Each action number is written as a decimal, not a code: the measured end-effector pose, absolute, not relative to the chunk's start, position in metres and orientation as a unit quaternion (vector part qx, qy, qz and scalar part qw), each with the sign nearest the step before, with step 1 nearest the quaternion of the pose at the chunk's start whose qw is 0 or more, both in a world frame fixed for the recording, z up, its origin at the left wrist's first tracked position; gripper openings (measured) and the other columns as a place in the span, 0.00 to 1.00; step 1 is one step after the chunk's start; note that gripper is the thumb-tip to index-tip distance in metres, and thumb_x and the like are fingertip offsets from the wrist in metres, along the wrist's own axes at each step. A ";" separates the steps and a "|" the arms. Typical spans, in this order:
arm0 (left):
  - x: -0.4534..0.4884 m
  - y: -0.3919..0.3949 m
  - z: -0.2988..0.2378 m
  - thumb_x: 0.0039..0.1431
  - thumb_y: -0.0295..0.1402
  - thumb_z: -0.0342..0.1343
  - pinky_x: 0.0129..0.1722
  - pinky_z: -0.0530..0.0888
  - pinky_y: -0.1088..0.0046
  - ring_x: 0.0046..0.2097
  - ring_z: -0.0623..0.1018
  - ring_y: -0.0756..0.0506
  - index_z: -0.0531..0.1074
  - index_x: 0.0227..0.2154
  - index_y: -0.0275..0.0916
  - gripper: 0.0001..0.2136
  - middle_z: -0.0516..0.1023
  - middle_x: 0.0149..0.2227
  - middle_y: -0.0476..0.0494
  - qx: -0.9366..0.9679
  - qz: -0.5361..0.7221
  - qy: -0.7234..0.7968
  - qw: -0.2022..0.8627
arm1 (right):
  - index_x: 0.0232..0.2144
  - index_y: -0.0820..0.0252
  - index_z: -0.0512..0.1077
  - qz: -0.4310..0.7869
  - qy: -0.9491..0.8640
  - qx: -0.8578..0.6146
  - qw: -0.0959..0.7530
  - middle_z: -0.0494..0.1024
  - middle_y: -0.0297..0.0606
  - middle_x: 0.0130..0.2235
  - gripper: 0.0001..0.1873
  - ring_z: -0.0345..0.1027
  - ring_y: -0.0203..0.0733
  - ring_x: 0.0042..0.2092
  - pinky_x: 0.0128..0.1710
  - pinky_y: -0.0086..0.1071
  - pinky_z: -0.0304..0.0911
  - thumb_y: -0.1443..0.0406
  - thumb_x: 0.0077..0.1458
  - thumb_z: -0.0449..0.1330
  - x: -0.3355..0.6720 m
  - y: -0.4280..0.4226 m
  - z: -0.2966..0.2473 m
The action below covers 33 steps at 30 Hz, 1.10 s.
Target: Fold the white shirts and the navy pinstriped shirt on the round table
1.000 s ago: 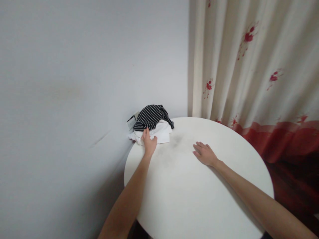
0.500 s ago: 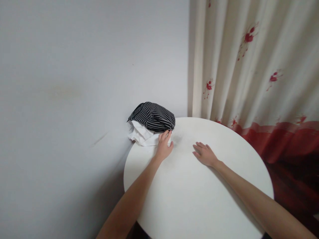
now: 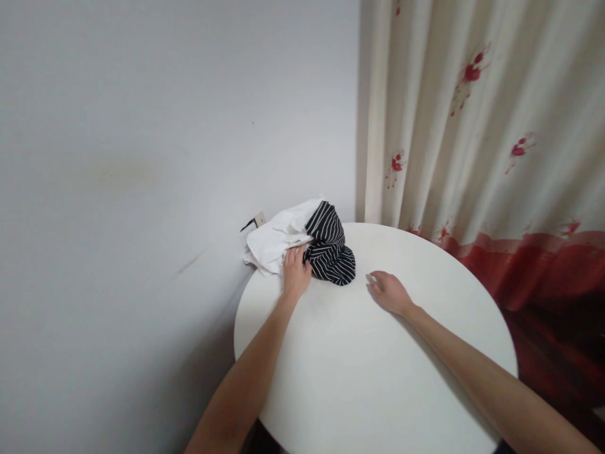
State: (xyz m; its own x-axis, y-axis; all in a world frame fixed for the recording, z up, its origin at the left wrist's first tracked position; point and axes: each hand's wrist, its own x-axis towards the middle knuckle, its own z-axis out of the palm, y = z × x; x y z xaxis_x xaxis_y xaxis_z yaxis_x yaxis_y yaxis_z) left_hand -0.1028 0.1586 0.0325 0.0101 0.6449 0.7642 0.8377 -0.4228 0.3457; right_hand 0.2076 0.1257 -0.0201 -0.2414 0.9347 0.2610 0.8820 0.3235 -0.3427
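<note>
A black-and-white striped cloth (image 3: 331,265) lies crumpled at the table's far left, beside a rumpled white cloth (image 3: 278,236). I cannot tell whether the two are one piece. My left hand (image 3: 297,275) reaches to where they meet. Its fingers are stretched forward against the white cloth, and the thumb is near the striped part. To the right of the striped cloth, my right hand (image 3: 390,292) rests on the tabletop, apart from the fabric. Its fingers are slightly bent and spread, with nothing in them.
The round white table (image 3: 378,372) stands against a pale wall (image 3: 142,94). A wall socket (image 3: 259,219) shows behind the white cloth. At the right hangs a cream curtain (image 3: 435,145) with red flowers and a red lower band.
The striped cloth has moved right and toward me, and more white cloth shows at the left. My left hand has shifted slightly left. The right fingers are a little more bent.
</note>
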 end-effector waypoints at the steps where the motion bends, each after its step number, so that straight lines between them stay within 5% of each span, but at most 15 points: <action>1: -0.108 0.161 0.032 0.59 0.24 0.51 0.66 0.60 0.53 0.65 0.64 0.37 0.65 0.62 0.39 0.26 0.68 0.60 0.35 -0.700 -0.465 -0.532 0.102 | 0.58 0.60 0.69 0.063 -0.784 -0.578 0.217 0.73 0.45 0.60 0.25 0.65 0.48 0.60 0.63 0.38 0.53 0.58 0.65 0.46 0.208 0.126 -0.021; 9: -0.127 0.172 0.017 0.60 0.30 0.56 0.66 0.58 0.48 0.68 0.60 0.34 0.65 0.63 0.44 0.27 0.61 0.68 0.37 -0.661 -0.437 -0.604 0.086 | 0.65 0.60 0.58 0.046 -0.740 -0.571 0.353 0.64 0.47 0.63 0.28 0.57 0.46 0.64 0.64 0.37 0.53 0.59 0.66 0.44 0.196 0.121 -0.017; 21: -0.130 0.167 0.021 0.61 0.31 0.55 0.60 0.65 0.48 0.64 0.64 0.32 0.65 0.63 0.43 0.26 0.63 0.66 0.36 -0.609 -0.334 -0.708 0.127 | 0.64 0.56 0.61 -0.017 -0.799 -0.492 0.347 0.58 0.48 0.66 0.29 0.50 0.54 0.66 0.64 0.50 0.52 0.58 0.63 0.53 0.179 0.128 -0.010; 28: -0.083 0.158 0.056 0.60 0.23 0.51 0.68 0.54 0.50 0.69 0.58 0.36 0.72 0.57 0.42 0.22 0.63 0.66 0.39 -0.713 -0.316 -0.574 0.250 | 0.66 0.56 0.60 -0.019 -0.842 -0.499 0.207 0.49 0.49 0.72 0.38 0.38 0.59 0.71 0.66 0.61 0.34 0.58 0.54 0.61 0.165 0.164 0.017; 33: -0.088 0.200 0.073 0.63 0.32 0.53 0.67 0.38 0.38 0.73 0.43 0.31 0.73 0.57 0.46 0.20 0.54 0.72 0.45 -0.761 -0.221 -0.548 0.267 | 0.60 0.58 0.68 0.007 -0.865 -0.490 0.106 0.65 0.47 0.66 0.29 0.57 0.56 0.64 0.64 0.59 0.44 0.67 0.55 0.55 0.161 0.188 0.022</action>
State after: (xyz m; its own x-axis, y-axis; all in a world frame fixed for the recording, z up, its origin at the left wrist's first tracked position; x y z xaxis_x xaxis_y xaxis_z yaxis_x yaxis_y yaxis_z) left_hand -0.0877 0.1999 0.0732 0.3010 0.7160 0.6299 0.9526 -0.2561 -0.1641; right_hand 0.1613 0.1880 0.0216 -0.4976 0.8494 0.1759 0.8463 0.5199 -0.1166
